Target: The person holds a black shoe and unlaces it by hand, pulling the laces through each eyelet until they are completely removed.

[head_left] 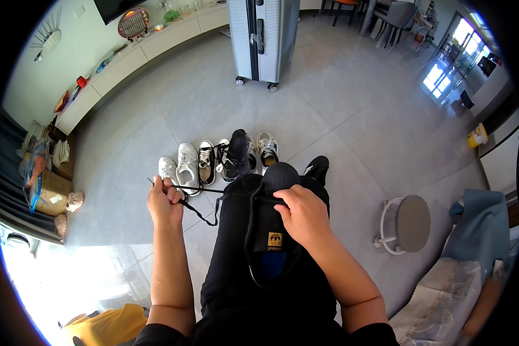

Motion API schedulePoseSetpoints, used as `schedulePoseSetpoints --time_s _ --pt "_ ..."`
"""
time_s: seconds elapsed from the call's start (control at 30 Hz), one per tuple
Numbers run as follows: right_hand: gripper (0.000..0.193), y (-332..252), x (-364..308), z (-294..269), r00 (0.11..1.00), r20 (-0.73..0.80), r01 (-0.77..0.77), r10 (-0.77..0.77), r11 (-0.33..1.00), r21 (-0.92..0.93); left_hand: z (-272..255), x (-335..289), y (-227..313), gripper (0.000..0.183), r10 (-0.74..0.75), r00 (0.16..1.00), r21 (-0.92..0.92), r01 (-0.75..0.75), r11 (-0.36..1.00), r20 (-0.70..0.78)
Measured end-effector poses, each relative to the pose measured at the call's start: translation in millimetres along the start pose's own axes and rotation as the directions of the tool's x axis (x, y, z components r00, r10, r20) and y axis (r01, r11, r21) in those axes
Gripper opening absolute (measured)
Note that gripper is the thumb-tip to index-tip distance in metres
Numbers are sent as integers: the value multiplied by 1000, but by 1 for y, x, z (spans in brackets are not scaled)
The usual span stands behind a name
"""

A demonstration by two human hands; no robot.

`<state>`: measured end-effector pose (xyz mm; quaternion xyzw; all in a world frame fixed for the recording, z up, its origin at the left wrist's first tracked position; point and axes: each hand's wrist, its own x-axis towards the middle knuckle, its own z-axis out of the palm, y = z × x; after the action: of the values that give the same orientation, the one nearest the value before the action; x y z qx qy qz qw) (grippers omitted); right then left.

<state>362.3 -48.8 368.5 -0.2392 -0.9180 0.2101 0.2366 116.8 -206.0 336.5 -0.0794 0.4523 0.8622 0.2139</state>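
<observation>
A black shoe (280, 180) rests on my lap, toe pointing away from me. A gold label sits on its tongue and blue shows inside the heel. My left hand (166, 203), held out to the left of the shoe, pinches a black shoelace (206, 190). The lace runs taut from there to the shoe, and a slack loop hangs below it. Over the shoe's right side, my right hand (301, 212) has thumb and forefinger pressed together on the lace near the eyelets. The rest of its fingers are partly hidden.
White sneakers (187, 164) and black-and-white sneakers (206, 160) stand in a row beyond my knees. A silver suitcase (265, 40) stands farther off. To the right are a round stool (413, 224) and a fabric-covered seat (444, 294). Yellow cloth (106, 326) lies at lower left.
</observation>
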Motion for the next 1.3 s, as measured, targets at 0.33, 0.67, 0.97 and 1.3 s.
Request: schedulePoseSetpoints --time_s 0.33,0.67,0.97,1.3 --pt "14 -1 2 -3 1000 2 21 -21 1000 -6 33 -63 -53 25 -302 725 754 -440 488 619" --pt "9 1 0 3 996 -51 80 -79 996 27 24 -56 -57 19 -220 777 711 -371 598 590" --pt "10 2 -1 3 989 -93 115 -113 993 15 -25 -26 -27 16 -316 931 591 152 792 184" --pt "11 -2 0 5 985 -97 141 -144 989 -38 -76 -1 -27 17 -167 962 970 -194 143 217"
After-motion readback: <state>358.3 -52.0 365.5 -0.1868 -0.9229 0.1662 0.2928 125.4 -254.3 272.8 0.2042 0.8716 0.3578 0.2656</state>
